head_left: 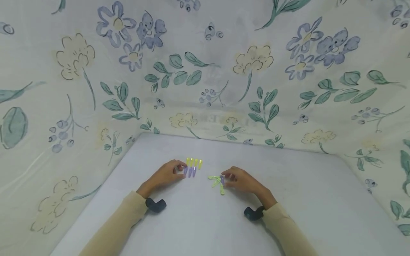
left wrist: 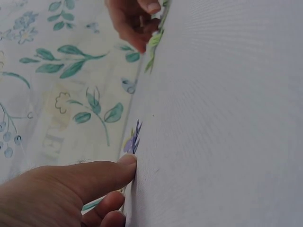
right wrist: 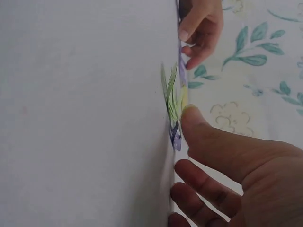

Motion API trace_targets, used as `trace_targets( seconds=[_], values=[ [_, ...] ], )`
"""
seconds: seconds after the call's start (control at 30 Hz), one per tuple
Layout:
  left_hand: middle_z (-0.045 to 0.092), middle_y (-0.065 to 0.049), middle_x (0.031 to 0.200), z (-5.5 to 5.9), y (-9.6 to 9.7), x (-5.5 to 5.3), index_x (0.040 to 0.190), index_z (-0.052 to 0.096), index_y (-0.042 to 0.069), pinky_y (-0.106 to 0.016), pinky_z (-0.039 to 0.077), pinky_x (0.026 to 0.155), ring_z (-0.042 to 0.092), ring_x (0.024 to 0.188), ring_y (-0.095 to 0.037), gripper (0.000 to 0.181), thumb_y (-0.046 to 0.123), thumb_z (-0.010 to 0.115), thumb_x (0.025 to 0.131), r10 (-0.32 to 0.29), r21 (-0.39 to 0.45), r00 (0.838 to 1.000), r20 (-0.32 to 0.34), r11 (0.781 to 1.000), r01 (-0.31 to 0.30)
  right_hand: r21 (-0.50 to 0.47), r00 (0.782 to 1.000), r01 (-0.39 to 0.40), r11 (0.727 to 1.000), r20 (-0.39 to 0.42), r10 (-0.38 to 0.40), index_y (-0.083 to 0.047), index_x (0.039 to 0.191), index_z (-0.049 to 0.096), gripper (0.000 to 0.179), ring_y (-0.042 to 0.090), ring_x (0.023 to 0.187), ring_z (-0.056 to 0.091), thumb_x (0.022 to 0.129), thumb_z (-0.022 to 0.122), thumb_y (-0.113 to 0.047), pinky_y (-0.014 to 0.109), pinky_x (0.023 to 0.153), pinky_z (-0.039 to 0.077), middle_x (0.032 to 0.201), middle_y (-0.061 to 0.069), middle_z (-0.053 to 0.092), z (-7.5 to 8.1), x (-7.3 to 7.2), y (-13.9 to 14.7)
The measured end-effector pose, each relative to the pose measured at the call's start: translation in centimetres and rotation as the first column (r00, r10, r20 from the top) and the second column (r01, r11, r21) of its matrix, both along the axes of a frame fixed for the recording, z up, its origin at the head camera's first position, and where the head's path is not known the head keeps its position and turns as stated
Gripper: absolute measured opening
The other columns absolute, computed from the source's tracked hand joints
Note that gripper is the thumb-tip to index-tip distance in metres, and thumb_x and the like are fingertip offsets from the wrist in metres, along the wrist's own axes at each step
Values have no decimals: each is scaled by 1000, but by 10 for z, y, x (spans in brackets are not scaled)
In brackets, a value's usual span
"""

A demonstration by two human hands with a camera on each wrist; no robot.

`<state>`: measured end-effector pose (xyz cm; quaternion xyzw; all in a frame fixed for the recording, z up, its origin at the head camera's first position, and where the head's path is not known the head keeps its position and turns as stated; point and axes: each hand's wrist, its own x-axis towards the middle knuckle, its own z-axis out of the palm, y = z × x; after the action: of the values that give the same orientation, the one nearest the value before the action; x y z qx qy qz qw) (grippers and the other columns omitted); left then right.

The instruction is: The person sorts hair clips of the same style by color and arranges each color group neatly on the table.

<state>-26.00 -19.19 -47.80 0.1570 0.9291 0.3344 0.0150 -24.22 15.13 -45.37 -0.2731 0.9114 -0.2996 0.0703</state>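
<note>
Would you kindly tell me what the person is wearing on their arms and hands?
The left sleeve and right sleeve are plain pale beige. A dark, bent device sits at each wrist. No gloves show on the left hand or right hand.

Slim tapered clips, just below centre of head view. Four yellow clips [head_left: 196, 162] in a row, side by side; directly under them, three purple clips [head_left: 190, 172], narrow ends downward, left hand [head_left: 167, 173] at the leftmost. Farther right, three pale green clips [head_left: 216, 182], splayed; lone purple clip [head_left: 222, 180] at their meeting point, right hand [head_left: 242, 180] beside it, grip unclear
</note>
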Motion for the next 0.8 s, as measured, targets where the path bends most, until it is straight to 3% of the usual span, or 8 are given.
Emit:
trace_targets(
  seconds=[0.4, 0.6, 0.8],
  values=[
    [63, 2, 102, -3, -2, -3, 124, 66, 17, -28, 46, 73, 53, 82, -13, 39, 22, 77, 87, 7, -3, 1000, -3, 1000, -7, 23, 1000, -17, 1000, -12, 17, -13, 129, 66, 45, 13, 94, 53, 86, 78, -20, 30, 84, 49, 104, 0, 58, -6, -5, -2],
    [64, 0, 103, 0, 0, 1, 124, 66, 14, -28, 46, 74, 54, 83, -13, 39, 20, 77, 87, -1, -14, 1000, -8, 1000, 0, 13, 1000, -12, 1000, 7, 12, -16, 126, 67, 43, 12, 95, 53, 86, 79, -24, 30, 85, 49, 105, -2, 58, -8, -6, -2],
    [63, 1, 104, 3, 3, 4, 125, 65, 17, -30, 46, 76, 54, 85, -14, 39, 21, 76, 88, 30, -15, 1000, 9, 999, -30, 9, 1000, 23, 1000, 1, -23, -16, 122, 68, 41, 11, 94, 54, 84, 80, -24, 30, 85, 49, 104, -4, 59, -10, -7, -3]
  ],
)
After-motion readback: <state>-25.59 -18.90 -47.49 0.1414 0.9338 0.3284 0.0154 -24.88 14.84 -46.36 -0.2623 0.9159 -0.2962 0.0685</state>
